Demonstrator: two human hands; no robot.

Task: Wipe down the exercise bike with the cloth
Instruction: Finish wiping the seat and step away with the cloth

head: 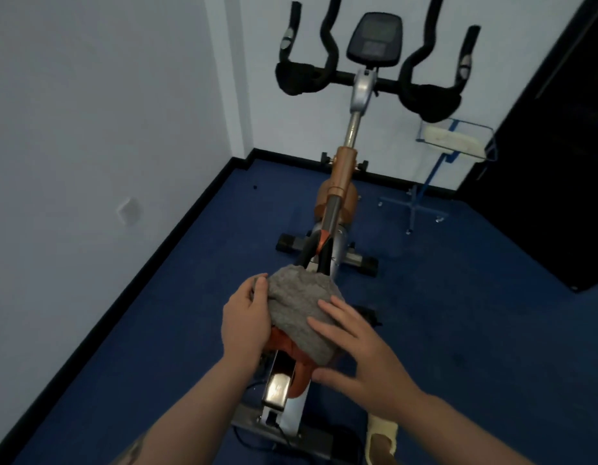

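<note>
Blue carpet runs to white walls. Low centre, the cloth drapes the bike's orange seat. It looks loosely bunched, so a hard stroke could drag it off. Left hand curls round its left edge; right hand lies spread, fingers straight, on it. Handlebars at upper centre look untouched.
</note>
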